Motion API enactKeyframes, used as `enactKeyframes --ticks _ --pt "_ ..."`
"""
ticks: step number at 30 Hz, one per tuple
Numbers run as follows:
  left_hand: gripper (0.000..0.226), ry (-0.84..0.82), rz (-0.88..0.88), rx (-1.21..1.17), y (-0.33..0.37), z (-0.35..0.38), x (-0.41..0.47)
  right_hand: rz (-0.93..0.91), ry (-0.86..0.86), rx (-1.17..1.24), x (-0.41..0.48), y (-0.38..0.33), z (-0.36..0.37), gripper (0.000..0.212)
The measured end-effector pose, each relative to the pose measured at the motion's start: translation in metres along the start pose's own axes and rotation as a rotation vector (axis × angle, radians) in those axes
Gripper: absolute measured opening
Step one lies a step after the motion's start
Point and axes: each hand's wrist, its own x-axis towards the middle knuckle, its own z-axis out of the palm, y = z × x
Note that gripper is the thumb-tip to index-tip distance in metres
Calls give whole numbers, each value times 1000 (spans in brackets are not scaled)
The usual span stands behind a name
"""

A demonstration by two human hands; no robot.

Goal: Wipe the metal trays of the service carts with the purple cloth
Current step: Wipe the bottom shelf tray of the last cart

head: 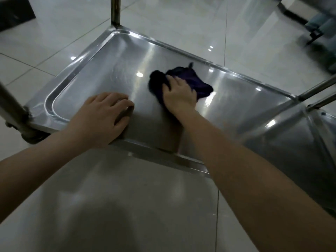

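A shiny metal tray (116,73) of a low service cart fills the middle of the head view. The purple cloth (192,79), bunched and dark, lies on the tray near its far rim. My right hand (179,96) lies on top of the cloth with fingers curled into it, pressing it against the tray. My left hand (103,115) rests flat on the tray by its near rim, fingers straight and together, holding nothing.
Upright cart posts stand at the far corner (115,13) and the near left corner (12,108). Handle bars (316,91) rise at the right end. A second metal surface (294,139) lies to the right. Glossy tiled floor surrounds the cart; a dark object sits far left.
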Motion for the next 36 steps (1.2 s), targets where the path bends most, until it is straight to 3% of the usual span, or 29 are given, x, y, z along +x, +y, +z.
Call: enactKeyframes --ticks 2,5,8,11,13,15,18,24,27,29,32,36 --pt "60 18 -12 -78 0 -4 -1 -189 -69 -1 -1 -40 11 48" --pt "59 34 2 -84 -19 -14 -6 -245 -58 18 0 -24 6 47" --pt "56 52 -63 60 -53 -22 -24 -62 90 39 -1 45 -13 43" --pt "55 80 -151 42 -61 -19 -33 303 138 19 -2 113 -38 46" --pt "55 77 -175 13 -59 -14 -31 483 111 19 3 119 -42 49" --pt "56 98 -202 -42 -60 -13 -28 484 112 0 11 93 -32 50" --pt "50 182 -242 -161 -60 -13 -29 256 109 -30 27 21 -3 47" --pt "47 348 -352 -456 -56 -18 -28 -370 -90 -15 9 -148 50 47" --pt "47 373 -410 -527 -54 -18 -29 -638 -162 17 -39 -145 45 47" --pt "48 356 -393 -514 -54 -18 -30 -692 -164 39 -67 -105 31 46" --pt "46 366 -349 -505 -54 -18 -30 -534 -66 9 -80 -27 7 43" --pt "51 392 -342 -557 -52 -20 -29 -65 -4 -22 -53 15 -11 43"
